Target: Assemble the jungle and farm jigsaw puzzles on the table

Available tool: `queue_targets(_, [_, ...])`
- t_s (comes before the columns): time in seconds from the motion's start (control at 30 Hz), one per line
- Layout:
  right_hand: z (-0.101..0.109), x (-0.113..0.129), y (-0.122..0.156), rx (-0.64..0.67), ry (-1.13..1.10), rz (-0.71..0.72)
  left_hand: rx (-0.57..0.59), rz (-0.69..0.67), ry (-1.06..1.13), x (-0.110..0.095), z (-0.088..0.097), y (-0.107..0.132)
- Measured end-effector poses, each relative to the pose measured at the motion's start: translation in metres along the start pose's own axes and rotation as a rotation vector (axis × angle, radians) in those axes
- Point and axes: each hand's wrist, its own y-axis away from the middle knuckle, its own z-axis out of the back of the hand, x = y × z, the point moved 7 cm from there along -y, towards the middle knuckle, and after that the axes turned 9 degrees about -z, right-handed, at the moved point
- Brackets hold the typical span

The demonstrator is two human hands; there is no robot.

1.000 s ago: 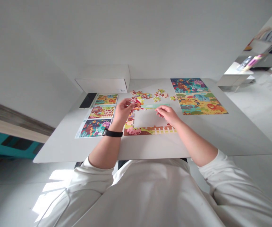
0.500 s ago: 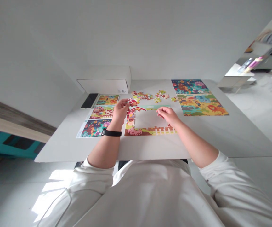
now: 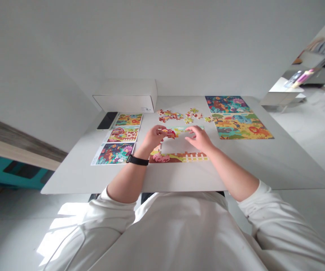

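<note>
The left hand (image 3: 152, 137) pinches a red-barn jigsaw piece (image 3: 170, 133), fingers clamped together on it, above the top edge of the partly built puzzle frame (image 3: 179, 158). The right hand (image 3: 199, 138) sits over that frame's top right, fingers spread apart. Lowering the piece flat, with its tabs lined up, looks the cleanest fit.

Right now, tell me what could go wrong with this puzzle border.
The left hand holds the barn piece over the partly built border; forcing it in might shift joined pieces. The right hand sits right at the border and could nudge it. The loose pieces lie just beyond, so a slip might scatter them.
</note>
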Motion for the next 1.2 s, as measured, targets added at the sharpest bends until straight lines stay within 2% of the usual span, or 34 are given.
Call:
queue_targets(0.1, [-0.01,0.016,0.0,0.068,0.128,0.166,0.047,0.068,0.044,0.001,-0.009,0.004])
queue_targets(0.17, [-0.016,0.023,-0.002,0.105,0.198,0.229,0.066,0.101,0.081,0.002,-0.013,0.006])
queue_targets(0.4, [-0.033,0.033,-0.022,0.196,0.337,0.267,0.025,0.173,0.054,0.01,-0.01,0.007])
queue_targets(0.53, [-0.038,0.028,-0.031,0.216,0.286,0.271,-0.012,0.165,0.027,0.012,-0.007,0.006])
queue_targets(0.7, [-0.041,0.015,-0.029,0.198,0.218,0.28,0.014,0.165,0.041,0.018,-0.011,0.004])
queue_targets(0.77, [-0.041,0.009,-0.028,0.177,0.245,0.25,-0.001,0.091,-0.039,0.017,-0.008,0.0])
queue_targets(0.9, [-0.042,0.002,-0.029,0.129,0.368,0.198,-0.06,-0.218,-0.344,-0.001,0.0,-0.004])
queue_targets(1.03, [-0.047,0.001,-0.029,0.133,0.494,0.198,0.054,-0.391,-0.568,-0.008,-0.01,-0.001])
queue_targets(1.2, [-0.049,0.003,-0.027,0.13,0.55,0.219,0.163,-0.526,-0.672,-0.009,-0.025,0.002])
